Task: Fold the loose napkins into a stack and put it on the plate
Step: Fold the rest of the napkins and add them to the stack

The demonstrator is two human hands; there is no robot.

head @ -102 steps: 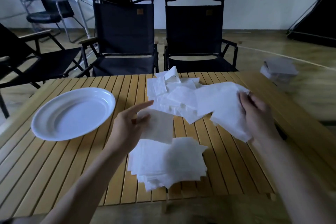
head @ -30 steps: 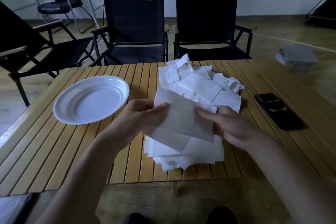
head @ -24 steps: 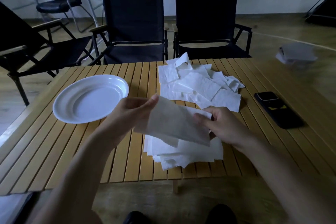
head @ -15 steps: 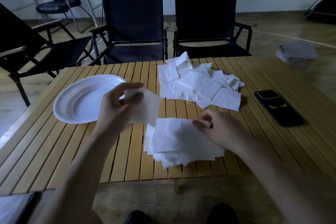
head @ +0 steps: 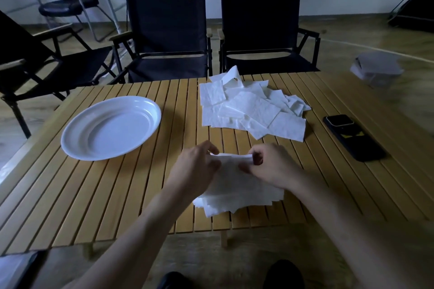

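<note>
We're pinching a folded napkin (head: 231, 164) on top of the stack (head: 237, 198), near our edge of the slatted surface (head: 94, 195). Left hand (head: 195, 169) and right hand (head: 272, 166) are each holding its far edge, grip curled tight on the paper. Loose napkins (head: 251, 110) are lying in a heap just behind, and the white plate (head: 110, 126) is sitting off to the left, apart.

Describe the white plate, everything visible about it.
The white plate is a shallow oval dish, glossy like plastic or glazed ceramic, with a broad raised rim and a stepped ring round its well. It holds nothing. It lies flat, right way up, on the slatted wooden table, left of the loose napkins. Only the table touches it.
</note>
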